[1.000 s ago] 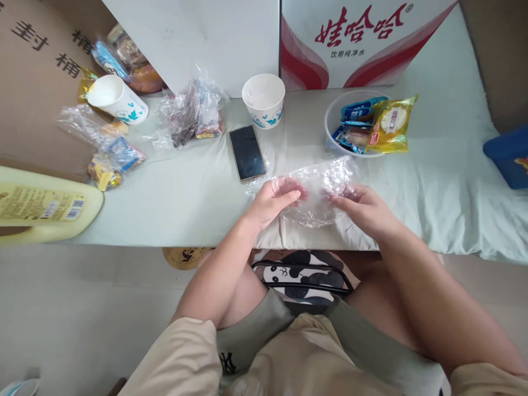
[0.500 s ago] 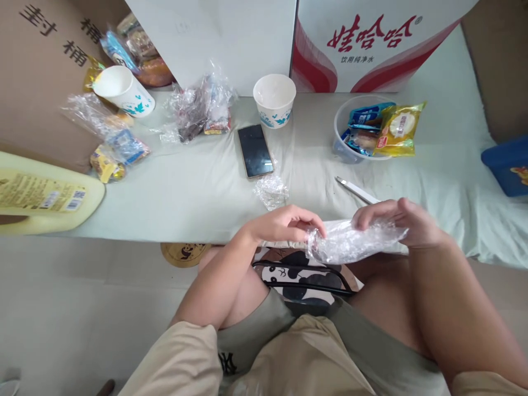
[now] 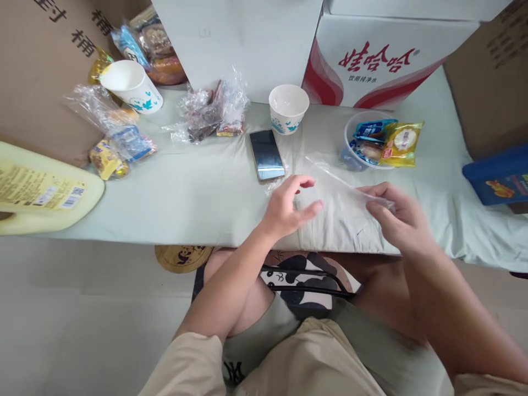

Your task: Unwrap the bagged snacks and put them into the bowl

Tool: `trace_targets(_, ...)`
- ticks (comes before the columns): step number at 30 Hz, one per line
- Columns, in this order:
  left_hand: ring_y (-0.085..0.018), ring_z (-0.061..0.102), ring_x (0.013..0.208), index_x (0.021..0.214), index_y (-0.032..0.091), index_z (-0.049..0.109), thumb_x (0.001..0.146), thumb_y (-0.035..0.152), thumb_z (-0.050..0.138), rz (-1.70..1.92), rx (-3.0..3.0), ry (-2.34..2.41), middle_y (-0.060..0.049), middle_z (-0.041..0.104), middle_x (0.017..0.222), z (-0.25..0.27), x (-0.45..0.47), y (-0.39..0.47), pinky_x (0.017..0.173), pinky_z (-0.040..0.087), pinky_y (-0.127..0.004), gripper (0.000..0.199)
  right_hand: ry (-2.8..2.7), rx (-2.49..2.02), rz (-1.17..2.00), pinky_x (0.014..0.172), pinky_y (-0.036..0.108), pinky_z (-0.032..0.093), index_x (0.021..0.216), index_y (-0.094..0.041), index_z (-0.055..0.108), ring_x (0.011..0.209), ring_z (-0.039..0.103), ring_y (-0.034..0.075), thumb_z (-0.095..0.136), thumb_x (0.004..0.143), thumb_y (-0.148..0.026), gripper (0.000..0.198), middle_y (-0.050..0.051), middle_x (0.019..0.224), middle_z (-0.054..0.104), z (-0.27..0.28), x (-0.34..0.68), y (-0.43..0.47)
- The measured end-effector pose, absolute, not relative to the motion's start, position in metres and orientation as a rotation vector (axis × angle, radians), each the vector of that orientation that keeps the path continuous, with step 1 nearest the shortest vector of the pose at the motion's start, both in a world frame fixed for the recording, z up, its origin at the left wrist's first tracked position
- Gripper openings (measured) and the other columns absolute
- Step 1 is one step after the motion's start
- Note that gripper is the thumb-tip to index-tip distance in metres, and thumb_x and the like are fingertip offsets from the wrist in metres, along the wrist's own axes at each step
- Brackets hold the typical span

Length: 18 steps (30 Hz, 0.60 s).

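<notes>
A thin clear plastic bag [image 3: 335,190] stretches over the cloth, one end pinched between the thumb and fingers of my right hand [image 3: 398,214]. To its left, my left hand [image 3: 291,206] is open, thumb and fingers apart, with nothing visible between them. Just beyond that hand lies a dark phone [image 3: 266,155], and some crumpled clear film [image 3: 274,186] peeks out below it. A white paper cup [image 3: 289,110] with blue leaves stands upright behind the phone. Beyond my right hand sits a clear round tub [image 3: 350,129] of wrapped snacks, with a yellow snack packet [image 3: 403,144] on top.
White cartons [image 3: 373,49] line the back. At left are another paper cup [image 3: 134,88], bagged snacks [image 3: 124,143], a pale yellow bottle [image 3: 49,190] and a brown carton [image 3: 37,82]. More bagged snacks [image 3: 218,113] lie back centre. A blue container [image 3: 497,176] stands at right.
My left hand has let go of the plastic bag and moved forward, its fingers spreading. The bag has gone from bunched to stretched out over the cloth. The silver tool is no longer visible.
</notes>
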<state>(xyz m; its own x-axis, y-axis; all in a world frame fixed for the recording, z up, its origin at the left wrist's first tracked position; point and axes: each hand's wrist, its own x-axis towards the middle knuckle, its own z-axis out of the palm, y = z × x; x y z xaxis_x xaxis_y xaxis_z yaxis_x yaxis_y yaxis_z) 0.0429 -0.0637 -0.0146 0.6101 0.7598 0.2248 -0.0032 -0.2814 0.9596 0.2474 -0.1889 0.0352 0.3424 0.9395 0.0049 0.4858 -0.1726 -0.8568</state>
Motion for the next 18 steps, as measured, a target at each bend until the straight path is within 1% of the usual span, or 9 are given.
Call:
trace_targets(2,-0.026,0.061,0.119,0.119,0.023,0.06,0.076,0.051,0.079,0.752,1.632,0.469,-0.011,0.065,0.128,-0.015,0.044,-0.065,0.097,0.05,-0.039,0.055,-1.327,-1.646,0.928,0.083,0.043,0.051,0.082,-0.025,0.058,0.096,0.066,0.028,0.062,0.089,-0.051,0.027,0.007,0.095,0.072,0.038,0.234,-0.184)
trace_targets(3,-0.026,0.062,0.116,0.119,0.023,0.06,0.076,0.053,0.079,0.715,1.605,0.418,-0.01,0.066,0.124,-0.015,0.045,-0.065,0.095,0.051,-0.038,0.055,-1.342,-1.571,1.024,0.082,0.042,0.051,0.082,-0.025,0.057,0.093,0.065,0.027,0.061,0.089,-0.053,0.029,0.006,0.092,0.071,0.038,0.228,-0.18)
trace_targets(5,-0.02,0.064,0.093,0.099,0.022,0.064,0.083,0.055,0.072,0.689,1.587,0.404,-0.005,0.068,0.096,-0.017,0.045,-0.063,0.084,0.051,-0.034,0.038,-1.314,-1.53,1.028,0.073,0.038,0.051,0.083,-0.025,0.057,0.08,0.063,0.022,0.061,0.091,-0.052,0.029,0.003,0.084,0.067,0.036,0.219,-0.171)
trace_targets(7,-0.014,0.056,0.072,0.077,0.021,0.06,0.089,0.055,0.064,0.706,1.572,0.458,0.0,0.057,0.072,-0.017,0.043,-0.057,0.073,0.047,-0.031,0.037,-1.259,-1.602,0.759,0.068,0.034,0.05,0.087,-0.025,0.058,0.074,0.06,0.018,0.069,0.087,-0.046,0.023,0.002,0.086,0.065,0.032,0.212,-0.158)
trace_targets(9,-0.013,0.05,0.066,0.072,0.021,0.058,0.09,0.058,0.062,0.712,1.526,0.444,0.002,0.052,0.067,-0.017,0.039,-0.049,0.066,0.044,-0.03,0.041,-1.273,-1.616,0.572,0.066,0.031,0.05,0.097,-0.026,0.06,0.078,0.061,0.017,0.08,0.078,-0.039,0.03,0.003,0.096,0.066,0.027,0.208,-0.144)
trace_targets(10,-0.013,0.05,0.065,0.073,0.021,0.06,0.089,0.059,0.062,0.696,1.495,0.402,0.002,0.052,0.067,-0.017,0.037,-0.045,0.064,0.043,-0.03,0.041,-1.331,-1.591,0.601,0.065,0.031,0.05,0.1,-0.026,0.061,0.079,0.062,0.017,0.083,0.074,-0.038,0.035,0.003,0.098,0.066,0.025,0.207,-0.137)
trace_targets(14,-0.013,0.054,0.068,0.082,0.022,0.065,0.086,0.053,0.068,0.759,1.357,0.485,0.001,0.059,0.074,-0.017,0.03,-0.03,0.062,0.044,-0.027,0.031,-1.466,-1.547,0.897,0.055,0.028,0.045,0.088,-0.023,0.06,0.063,0.058,0.014,0.08,0.078,-0.039,0.028,-0.001,0.074,0.063,0.027,0.212,-0.097)
trace_targets(16,-0.012,0.056,0.071,0.085,0.023,0.064,0.087,0.045,0.066,0.942,1.245,0.699,0.0,0.061,0.078,-0.016,0.029,-0.024,0.065,0.045,-0.026,0.023,-1.36,-1.703,0.681,0.054,0.027,0.04,0.079,-0.022,0.054,0.058,0.051,0.011,0.078,0.079,-0.029,0.026,-0.003,0.066,0.057,0.037,0.221,-0.063)
trace_targets(18,-0.012,0.057,0.071,0.081,0.022,0.061,0.09,0.04,0.062,1.113,1.138,0.833,0.0,0.06,0.077,-0.014,0.028,-0.017,0.066,0.046,-0.025,0.021,-1.317,-1.915,0.291,0.059,0.026,0.039,0.069,-0.022,0.047,0.059,0.044,0.008,0.076,0.075,-0.012,0.031,-0.005,0.063,0.049,0.05,0.235,-0.015)
